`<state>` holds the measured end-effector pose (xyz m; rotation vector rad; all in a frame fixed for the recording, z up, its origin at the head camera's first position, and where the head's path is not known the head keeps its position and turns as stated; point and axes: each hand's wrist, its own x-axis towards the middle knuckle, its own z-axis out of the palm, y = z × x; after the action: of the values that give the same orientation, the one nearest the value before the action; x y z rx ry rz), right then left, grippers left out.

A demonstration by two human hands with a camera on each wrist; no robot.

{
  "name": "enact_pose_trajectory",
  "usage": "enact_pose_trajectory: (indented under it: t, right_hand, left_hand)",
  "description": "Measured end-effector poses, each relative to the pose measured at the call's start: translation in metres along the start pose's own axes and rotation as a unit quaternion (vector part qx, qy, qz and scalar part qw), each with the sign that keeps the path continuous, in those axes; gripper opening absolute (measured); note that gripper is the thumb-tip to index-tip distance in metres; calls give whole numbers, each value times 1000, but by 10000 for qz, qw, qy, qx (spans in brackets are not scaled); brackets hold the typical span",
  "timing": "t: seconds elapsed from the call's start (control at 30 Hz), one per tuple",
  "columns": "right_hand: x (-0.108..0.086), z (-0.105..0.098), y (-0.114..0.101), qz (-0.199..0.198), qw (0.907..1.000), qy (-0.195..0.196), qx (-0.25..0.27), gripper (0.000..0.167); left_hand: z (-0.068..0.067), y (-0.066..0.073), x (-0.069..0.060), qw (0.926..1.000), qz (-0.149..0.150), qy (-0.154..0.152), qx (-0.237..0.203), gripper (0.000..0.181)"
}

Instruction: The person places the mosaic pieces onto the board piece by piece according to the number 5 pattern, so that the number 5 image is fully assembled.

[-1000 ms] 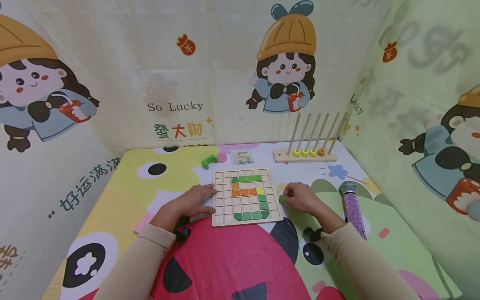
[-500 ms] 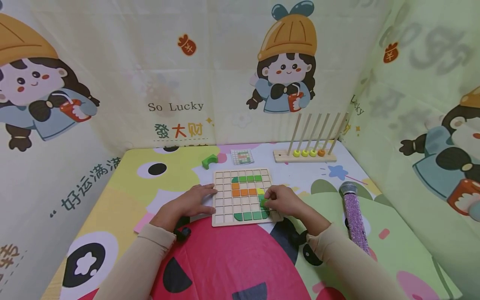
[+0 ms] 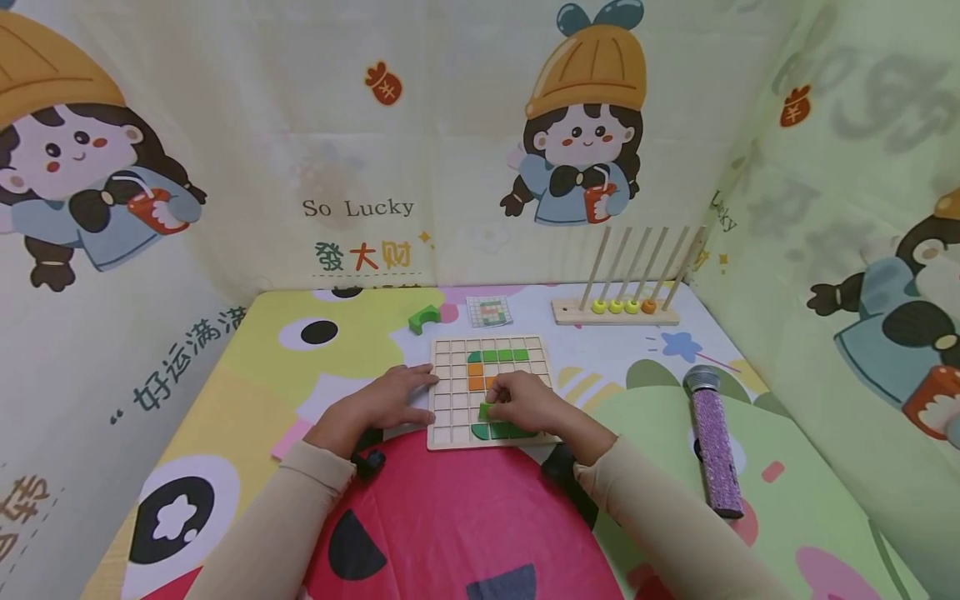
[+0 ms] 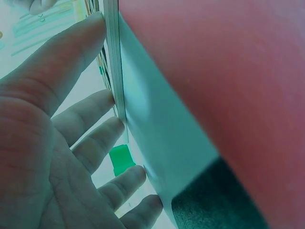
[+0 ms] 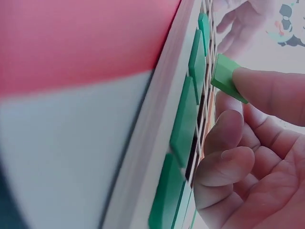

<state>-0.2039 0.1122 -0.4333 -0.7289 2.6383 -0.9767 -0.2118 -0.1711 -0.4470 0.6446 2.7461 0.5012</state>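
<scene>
A wooden grid board (image 3: 442,396) lies flat on the patterned cloth. My left hand (image 3: 386,400) rests along its left edge, fingers extended; the left wrist view shows the thumb (image 4: 62,62) and fingertips against the side. Over the grid, my right hand (image 3: 528,404) pinches a light green square tile (image 5: 225,76) between thumb and finger. Seated in the board are a top row of green tiles (image 3: 506,356), orange tiles (image 3: 476,376) at the left, and a bottom row of dark green tiles (image 3: 492,431). My right hand hides the tiles in the right middle.
Behind the board lie a green arch-shaped block (image 3: 424,318) and a small card with a coloured grid pattern (image 3: 489,312). A wooden peg stand (image 3: 615,317) with yellow and orange beads stands back right. A glittery purple microphone (image 3: 716,446) lies at the right.
My right hand has carried the green tile leftward, from beside the board's right edge to above its lower middle. My left hand has kept its place. The head view has shifted slightly.
</scene>
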Motion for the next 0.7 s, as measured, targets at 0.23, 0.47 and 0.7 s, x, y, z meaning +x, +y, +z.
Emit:
enact_pose_trajectory:
  t: [0.23,0.47,0.7]
  right_hand:
    - [9,2,-5,-133,9997,-104,-185,4]
    - [14,8,-7,-34,9995,-106,-285,5]
    - [16,12,-11,126,9987,-83,-480,7]
  left_hand:
    - [-2,1,1,10000,-15,-36,-4,76]
    - [-2,1,1,10000,-13,-21,-33,76]
    - [-4,2,0,9999,-13,-10,-120,76]
